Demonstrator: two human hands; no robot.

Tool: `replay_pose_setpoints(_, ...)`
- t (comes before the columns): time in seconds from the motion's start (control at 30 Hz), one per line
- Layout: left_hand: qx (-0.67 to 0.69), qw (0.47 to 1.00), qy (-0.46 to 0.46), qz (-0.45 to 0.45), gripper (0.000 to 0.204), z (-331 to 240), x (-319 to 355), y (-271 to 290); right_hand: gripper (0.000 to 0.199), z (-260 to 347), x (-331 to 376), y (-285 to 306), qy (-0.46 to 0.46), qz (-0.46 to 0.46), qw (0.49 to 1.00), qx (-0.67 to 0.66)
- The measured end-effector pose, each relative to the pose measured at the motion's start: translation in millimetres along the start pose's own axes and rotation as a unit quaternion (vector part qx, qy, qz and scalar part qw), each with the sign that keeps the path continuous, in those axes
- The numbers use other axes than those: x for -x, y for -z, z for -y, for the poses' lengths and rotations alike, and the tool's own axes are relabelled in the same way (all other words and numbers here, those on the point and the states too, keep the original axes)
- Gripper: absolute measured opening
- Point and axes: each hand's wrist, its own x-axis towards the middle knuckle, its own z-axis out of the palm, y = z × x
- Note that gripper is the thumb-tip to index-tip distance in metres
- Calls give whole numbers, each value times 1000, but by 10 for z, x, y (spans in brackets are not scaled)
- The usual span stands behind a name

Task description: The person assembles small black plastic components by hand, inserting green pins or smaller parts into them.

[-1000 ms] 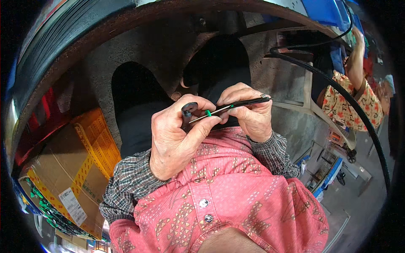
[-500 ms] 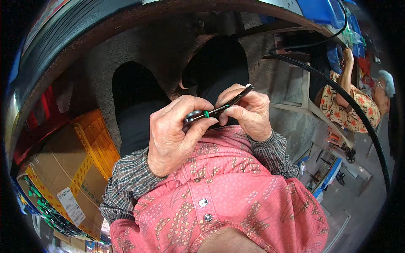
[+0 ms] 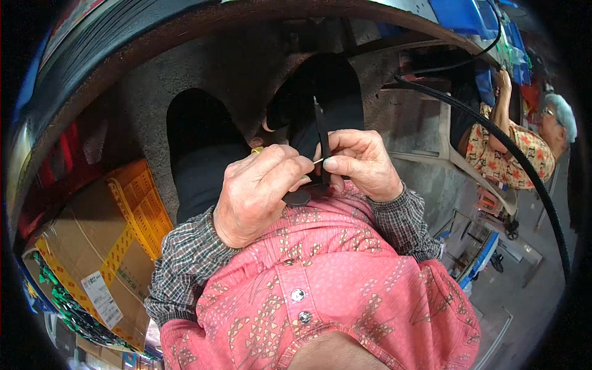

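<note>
Head view, frame centre: right hand (image 3: 364, 163) pinches slim black tool (image 3: 322, 139) upright; left hand (image 3: 262, 191) closed on thin pale sliver (image 3: 317, 161) at its shaft (tip hidden). Best brace hands together, small strokes, above pink shirt (image 3: 333, 283).

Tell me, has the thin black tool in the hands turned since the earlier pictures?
Yes. The thin black tool lay nearly level, tip toward the right; now it stands upright before the dark trouser leg, held by the right hand.

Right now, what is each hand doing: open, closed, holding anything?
Left hand: closed, fingers pinching a thin pale pin against the tool.
Right hand: closed around a slim black tool, held upright.
</note>
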Motion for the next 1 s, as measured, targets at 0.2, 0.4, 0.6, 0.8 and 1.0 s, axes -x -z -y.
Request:
replay_pose_setpoints(0.2,18,1000,2,-10,26,21,28,9,37,36,-26,-51,-16,8,1000,-16)
replay_pose_setpoints(0.4,71,996,48,-37,25,25,49,6,55,35,-23,-72,49,4,999,-15)
replay_pose_setpoints(0.6,115,985,124,-33,20,12,68,42,29,2,-35,-92,88,-32,993,67)
replay_pose_setpoints(0.8,146,977,148,-50,20,21,86,35,31,-39,-62,-84,97,-30,988,115)
replay_pose_setpoints(1.0,170,969,172,-54,21,33,102,30,23,-65,-118,-51,131,-21,980,149)
